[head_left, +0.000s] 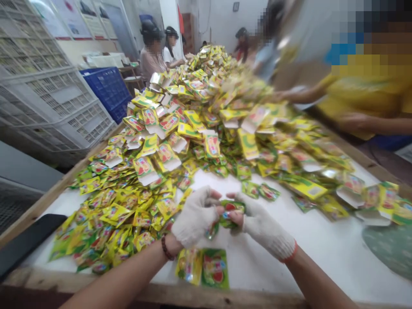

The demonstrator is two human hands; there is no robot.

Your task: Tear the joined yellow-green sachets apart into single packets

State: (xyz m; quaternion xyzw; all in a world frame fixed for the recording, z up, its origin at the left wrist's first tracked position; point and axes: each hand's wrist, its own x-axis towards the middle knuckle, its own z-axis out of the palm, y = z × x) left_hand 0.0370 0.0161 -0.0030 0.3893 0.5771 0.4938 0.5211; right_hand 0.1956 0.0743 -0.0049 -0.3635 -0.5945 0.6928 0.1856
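Both my hands wear white knitted gloves with bare fingertips, close together above the white table. My right hand [260, 223] pinches a small green packet [234, 207] with a red watermelon print. My left hand [195, 216] has its fingers curled, with another small packet [211, 231] partly hidden beneath them. Just below my hands, a yellow packet [189, 266] and a green packet [215, 268] lie side by side near the table's front edge. A heap of small yellow and green packets [128, 206] spreads out left of my left hand.
A tall pile of open yellow boxes [193, 120] and packets runs down the table [273, 274]. A dark phone-like object [32, 240] lies at the left edge. White crates [54, 94] and a blue crate [107, 92] stand left. Co-workers sit along both sides, one in a yellow shirt [370, 94].
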